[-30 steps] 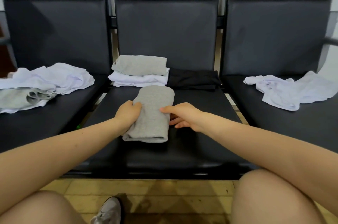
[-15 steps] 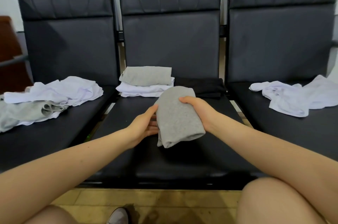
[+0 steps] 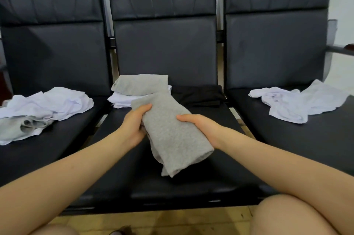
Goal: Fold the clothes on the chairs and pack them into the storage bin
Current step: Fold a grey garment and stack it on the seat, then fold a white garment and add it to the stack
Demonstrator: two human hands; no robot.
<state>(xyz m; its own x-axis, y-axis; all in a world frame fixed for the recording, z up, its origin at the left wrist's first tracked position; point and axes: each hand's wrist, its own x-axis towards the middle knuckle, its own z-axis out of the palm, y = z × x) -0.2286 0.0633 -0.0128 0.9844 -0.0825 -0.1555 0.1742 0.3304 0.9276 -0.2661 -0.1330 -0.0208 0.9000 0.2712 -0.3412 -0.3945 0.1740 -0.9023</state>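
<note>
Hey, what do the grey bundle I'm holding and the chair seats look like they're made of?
Grey bundle: soft knit fabric, probably cotton jersey; matte, heathered speckle, limp folded edges drooping between left hand and right hand. Chair seat: likely leather or faux leather over padding; smooth black surface with a dull sheen and stitched panels. Which of the two cannot be told.

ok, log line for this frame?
left hand: grips folded grey garment | right hand: grips same | garment: held above middle seat | bin: unseen

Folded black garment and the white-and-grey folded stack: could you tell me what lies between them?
Nothing: in the head view the folded black garment directly adjoins the folded stack.
</note>
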